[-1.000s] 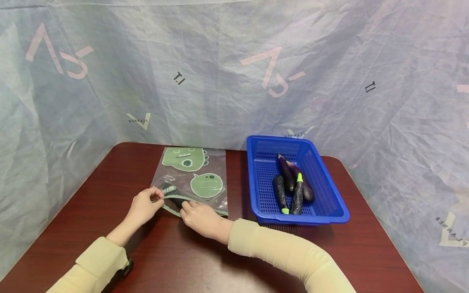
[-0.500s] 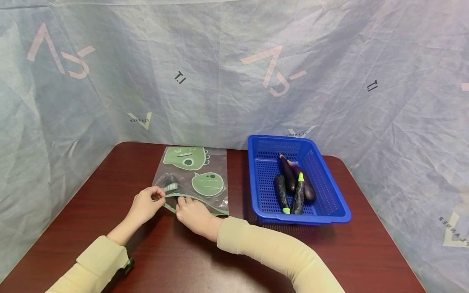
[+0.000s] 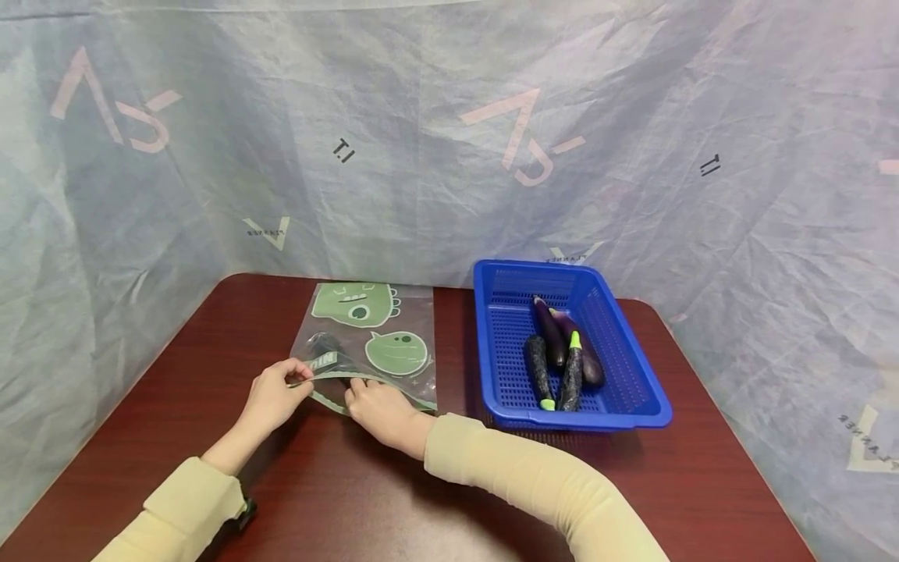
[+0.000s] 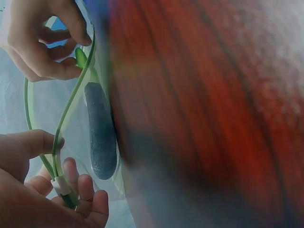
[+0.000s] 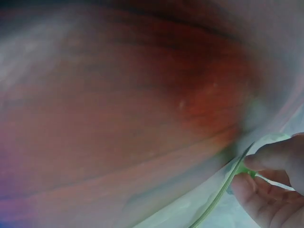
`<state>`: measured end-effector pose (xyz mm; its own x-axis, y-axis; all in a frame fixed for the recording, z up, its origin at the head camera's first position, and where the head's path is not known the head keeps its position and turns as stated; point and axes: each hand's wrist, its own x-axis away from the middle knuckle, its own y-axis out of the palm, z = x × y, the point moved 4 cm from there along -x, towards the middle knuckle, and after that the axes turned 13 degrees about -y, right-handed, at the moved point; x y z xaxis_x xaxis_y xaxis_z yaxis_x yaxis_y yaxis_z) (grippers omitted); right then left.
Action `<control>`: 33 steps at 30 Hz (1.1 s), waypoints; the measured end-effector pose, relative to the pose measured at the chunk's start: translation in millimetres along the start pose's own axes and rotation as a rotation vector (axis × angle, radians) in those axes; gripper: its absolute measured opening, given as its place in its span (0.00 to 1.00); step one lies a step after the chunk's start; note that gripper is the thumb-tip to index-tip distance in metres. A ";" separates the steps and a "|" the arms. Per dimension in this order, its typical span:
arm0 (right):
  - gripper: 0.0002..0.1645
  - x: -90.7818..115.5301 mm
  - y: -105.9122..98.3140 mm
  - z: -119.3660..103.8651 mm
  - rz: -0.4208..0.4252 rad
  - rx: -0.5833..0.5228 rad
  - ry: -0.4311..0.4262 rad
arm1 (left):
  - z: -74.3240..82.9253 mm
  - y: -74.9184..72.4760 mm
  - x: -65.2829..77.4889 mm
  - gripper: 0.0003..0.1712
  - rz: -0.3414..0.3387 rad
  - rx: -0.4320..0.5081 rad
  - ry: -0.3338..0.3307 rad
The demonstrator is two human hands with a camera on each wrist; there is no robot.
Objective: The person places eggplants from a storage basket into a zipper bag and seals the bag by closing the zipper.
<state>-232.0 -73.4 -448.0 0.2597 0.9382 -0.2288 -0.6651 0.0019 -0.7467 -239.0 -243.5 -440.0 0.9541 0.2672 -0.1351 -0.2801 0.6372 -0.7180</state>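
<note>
A clear zip bag (image 3: 418, 312) with green cartoon prints lies flat, its green-edged mouth toward me. My left hand (image 3: 274, 396) pinches the left corner of the mouth, beside the zip's white slider (image 4: 60, 185). Inside the bag lies a dark zucchini (image 4: 100, 133) with a bright green stem, seen through the plastic in the left wrist view. My right hand (image 3: 382, 414) reaches in at the mouth, and its thumb and finger pinch the green stem (image 5: 245, 167) in the right wrist view. In the head view the printed film partly covers the zucchini.
A blue plastic basket (image 3: 485, 343) stands to the right of the bag. It holds two purple eggplants (image 3: 550, 332) and two dark, rough zucchinis (image 3: 571, 378) with bright green ends. A grey printed cloth (image 3: 421, 195) hangs behind the brown table (image 3: 337, 492).
My right hand moved left and deeper into the bag's mouth, then slightly back right. The zucchini's dark shape now shows farther inside, under the film. My left hand stays at the corner.
</note>
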 end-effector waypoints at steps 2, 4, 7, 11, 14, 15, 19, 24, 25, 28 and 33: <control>0.05 1.7 -2.2 1.4 -0.009 0.000 -0.001 | -0.1 -0.7 0.6 0.04 -0.001 0.000 -0.003; 0.04 3.8 -4.5 2.5 -0.013 0.001 -0.003 | -0.1 -0.9 1.0 0.04 -0.001 -0.001 -0.002; 0.04 7.8 -9.6 4.0 -0.019 -0.004 -0.022 | -0.3 -1.3 1.0 0.04 0.004 -0.007 0.002; 0.04 14.5 -21.2 8.7 -0.022 -0.041 -0.045 | -0.9 -1.4 0.7 0.04 0.005 -0.013 0.001; 0.04 20.5 -31.7 14.8 -0.035 -0.099 -0.056 | -0.4 -1.9 0.6 0.04 -0.003 -0.012 -0.003; 0.04 22.5 -34.6 17.2 -0.044 -0.115 -0.059 | 0.0 -2.2 0.5 0.04 -0.004 -0.011 -0.003; 0.07 30.7 -45.1 29.4 -0.061 -0.148 -0.071 | 1.8 -3.4 0.4 0.04 -0.001 -0.006 -0.006; 0.10 37.4 -58.7 47.7 -0.086 -0.192 -0.058 | 3.0 -4.7 0.4 0.04 0.044 0.004 -0.003; 0.11 38.5 -60.9 51.1 -0.091 -0.202 -0.052 | 2.9 -4.8 0.6 0.04 0.055 0.007 -0.002; 0.11 41.7 -67.9 61.4 -0.104 -0.220 -0.033 | 2.4 -5.3 2.2 0.03 0.085 0.017 0.000; 0.10 48.0 -76.5 80.7 -0.083 -0.221 -0.008 | 2.0 -6.4 4.7 0.04 0.118 0.041 0.001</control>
<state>-225.2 -0.6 -351.5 0.3010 0.9407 -0.1566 -0.4716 0.0041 -0.8818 -233.0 -244.9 -434.7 0.9143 0.3413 -0.2183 -0.3949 0.6303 -0.6684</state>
